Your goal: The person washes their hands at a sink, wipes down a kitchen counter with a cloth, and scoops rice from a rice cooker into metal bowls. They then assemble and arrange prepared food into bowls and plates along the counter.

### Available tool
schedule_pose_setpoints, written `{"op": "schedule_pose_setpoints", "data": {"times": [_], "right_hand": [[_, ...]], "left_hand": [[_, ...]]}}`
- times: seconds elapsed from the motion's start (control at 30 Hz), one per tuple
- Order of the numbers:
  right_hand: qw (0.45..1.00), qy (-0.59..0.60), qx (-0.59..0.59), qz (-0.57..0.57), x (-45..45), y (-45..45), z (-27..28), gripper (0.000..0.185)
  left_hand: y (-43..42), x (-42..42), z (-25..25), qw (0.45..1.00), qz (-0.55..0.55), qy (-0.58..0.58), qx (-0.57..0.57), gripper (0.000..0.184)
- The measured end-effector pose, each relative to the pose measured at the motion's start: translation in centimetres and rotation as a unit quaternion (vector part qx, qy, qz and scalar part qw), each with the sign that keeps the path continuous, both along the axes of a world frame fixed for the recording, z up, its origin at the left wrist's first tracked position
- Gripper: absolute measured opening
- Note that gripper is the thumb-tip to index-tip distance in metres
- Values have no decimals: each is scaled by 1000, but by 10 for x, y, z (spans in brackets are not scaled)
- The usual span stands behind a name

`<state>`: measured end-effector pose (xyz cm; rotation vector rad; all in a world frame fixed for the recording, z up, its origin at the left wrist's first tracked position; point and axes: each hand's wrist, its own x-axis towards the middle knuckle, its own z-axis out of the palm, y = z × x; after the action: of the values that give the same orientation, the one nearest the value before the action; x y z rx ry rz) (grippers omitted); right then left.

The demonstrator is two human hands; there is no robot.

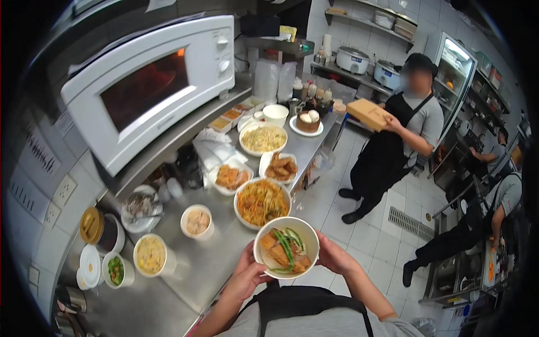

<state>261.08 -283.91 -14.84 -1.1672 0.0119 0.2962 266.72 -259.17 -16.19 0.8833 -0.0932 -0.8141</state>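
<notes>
Both of my hands hold a white paper bowl [310, 242] in front of my apron, at the counter's front edge. Golden-brown fried pieces [272, 245] and long green pepper strips [287, 245] lie in it. My left hand [250, 274] is closed on the bowl's left side, thumb near the rim. My right hand [333, 255] grips the right side, its fingers partly hidden behind the bowl. Just beyond stands a bowl of noodles [262, 202]. Further back are a box of fried wings [280, 167], a box of breaded pieces [232, 177] and a bowl of fried rice [263, 139].
A lit microwave [151, 84] sits on a shelf at left. Below are a soup cup [150, 255], a cup of pale pieces [197, 222], a cup of greens [115, 271] and a steamer of buns [308, 121]. A co-worker [393, 140] holds a cardboard box [368, 114]; others work at right.
</notes>
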Motion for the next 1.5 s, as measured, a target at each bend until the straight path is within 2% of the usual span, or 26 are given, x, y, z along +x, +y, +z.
{"op": "schedule_pose_setpoints", "data": {"times": [0.13, 0.17, 0.3, 0.4, 0.47, 0.53, 0.57, 0.6, 0.73, 0.8, 0.87, 0.93, 1.0, 1.1, 1.2, 1.4, 1.47, 1.5], "right_hand": [[995, 46, -75, -49, 38, -76, 5, 64], [993, 55, -54, -88, 47, -93, 7, 57], [984, 54, -82, -149, 79, -169, 3, 47], [993, 42, -26, -109, 120, -243, -12, 45], [992, 32, -65, -101, 158, -280, 2, 37], [991, 3, -90, -101, 206, -324, -10, 30], [989, 15, -84, -119, 229, -337, -8, 26], [993, -1, -77, -87, 257, -351, -9, 26], [969, -71, -230, -55, 368, -352, -4, 29], [942, -136, -303, -50, 427, -345, -19, 27], [879, -214, -425, -7, 486, -338, -34, 15], [733, -395, -553, -18, 543, -323, -52, 3], [705, -479, -522, -16, 576, -306, -58, 9], [664, -409, -625, 26, 614, -288, -71, 14], [569, -382, -713, 148, 645, -285, -79, 16], [557, -421, -698, 161, 675, -307, -69, 14], [604, -449, -640, 152, 682, -325, -51, 12], [659, -493, -548, 153, 677, -336, -28, 13]], "left_hand": [[-85, 59, 8, 999, -28, 18, 12, 77], [-106, 73, 8, 999, -28, 27, 8, 81], [-176, 119, 6, 998, -58, 24, 19, 83], [-221, 144, 0, 999, -40, 33, -1, 83], [-249, 155, 0, 1000, 15, 24, -13, 80], [-274, 162, -7, 997, 69, 27, -26, 78], [-285, 166, -10, 994, 102, 33, -26, 74], [-293, 172, -15, 991, 122, 36, -34, 72], [-326, 194, -12, 976, 208, 39, -42, 69], [-339, 211, -20, 969, 239, 48, -38, 69], [-351, 233, -43, 965, 254, 66, -28, 69], [-362, 260, -62, 959, 271, 79, -9, 70], [-374, 278, -72, 949, 298, 101, 16, 70], [-384, 300, -92, 940, 320, 108, 44, 72], [-394, 314, -97, 932, 338, 123, 51, 70], [-418, 333, -85, 906, 396, 147, 42, 58], [-437, 337, -86, 881, 462, 92, 48, 55], [-446, 341, -83, 862, 493, 102, 55, 58]]}}
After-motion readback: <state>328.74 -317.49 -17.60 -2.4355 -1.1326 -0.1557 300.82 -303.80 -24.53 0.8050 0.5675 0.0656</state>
